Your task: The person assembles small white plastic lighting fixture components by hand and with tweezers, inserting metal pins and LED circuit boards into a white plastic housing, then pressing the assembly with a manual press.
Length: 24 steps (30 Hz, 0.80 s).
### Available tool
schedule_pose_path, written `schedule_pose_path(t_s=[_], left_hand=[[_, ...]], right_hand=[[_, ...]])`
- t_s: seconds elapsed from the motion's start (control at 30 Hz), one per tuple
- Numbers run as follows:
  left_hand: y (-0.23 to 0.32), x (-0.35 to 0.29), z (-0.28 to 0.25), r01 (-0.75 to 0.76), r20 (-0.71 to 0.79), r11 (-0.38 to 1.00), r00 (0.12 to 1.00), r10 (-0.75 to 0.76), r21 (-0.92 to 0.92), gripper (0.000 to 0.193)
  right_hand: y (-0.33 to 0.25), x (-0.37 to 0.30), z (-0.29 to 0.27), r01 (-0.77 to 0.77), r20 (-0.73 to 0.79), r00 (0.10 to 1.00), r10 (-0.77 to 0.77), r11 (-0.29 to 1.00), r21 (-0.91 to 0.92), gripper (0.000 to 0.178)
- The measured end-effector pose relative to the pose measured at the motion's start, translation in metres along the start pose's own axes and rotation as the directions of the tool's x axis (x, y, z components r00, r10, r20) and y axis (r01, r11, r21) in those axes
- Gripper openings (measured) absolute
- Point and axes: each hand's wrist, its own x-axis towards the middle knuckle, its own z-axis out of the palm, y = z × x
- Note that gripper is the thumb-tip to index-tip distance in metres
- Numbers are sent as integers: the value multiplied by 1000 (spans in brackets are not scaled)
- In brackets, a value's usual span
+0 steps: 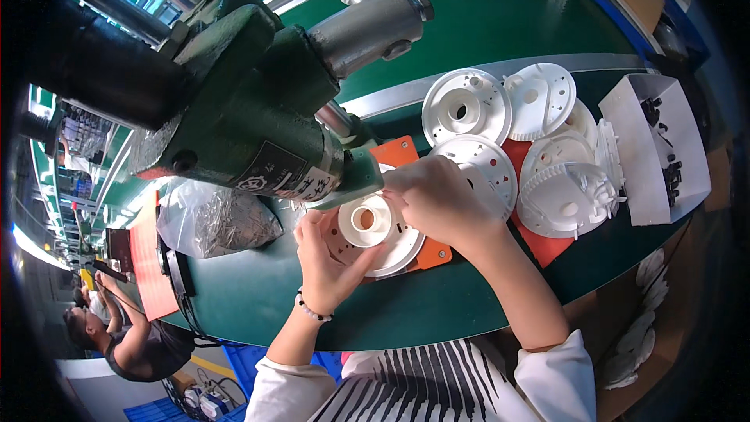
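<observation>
Two bare hands work at a white plastic disc [404, 244], which lies on an orange plate [432, 255] on the dark green tabletop [258, 297], just beside the lower end of a heavy green machine [258, 101]. The disc has a raised round hub [382, 230] with an open centre, and small holes dot the flat part around it.

The left hand [332, 266] is partly open, its thumb and fingers spread apart and touching the disc on either side of the hub; a beaded bracelet [315, 312] circles its wrist. The right hand [441, 197] is bent with its fingers drawn together above the far right side of the disc, near the machine's tip; whether it grips anything cannot be told, since its own fingers hide the spot.

To the right, more white round parts [469, 107] lie grouped and overlapping, some over a red-orange sheet [556, 250]. Beyond them stands an open white box [637, 129] with small black pieces [670, 180] inside. Left of the plate sits a clear plastic bag [219, 223] of silvery contents. A co-worker [152, 348] in a dark top appears at the far left.
</observation>
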Motion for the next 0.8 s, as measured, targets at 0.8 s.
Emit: schedule_pose_path(t_s=[0.8], left_hand=[[-8, -3, -1, 111, 31, 913, 994, -108, -392, 79]], right_hand=[[-25, -86, -203, -212, -699, 670, -251, 837, -504, 11]])
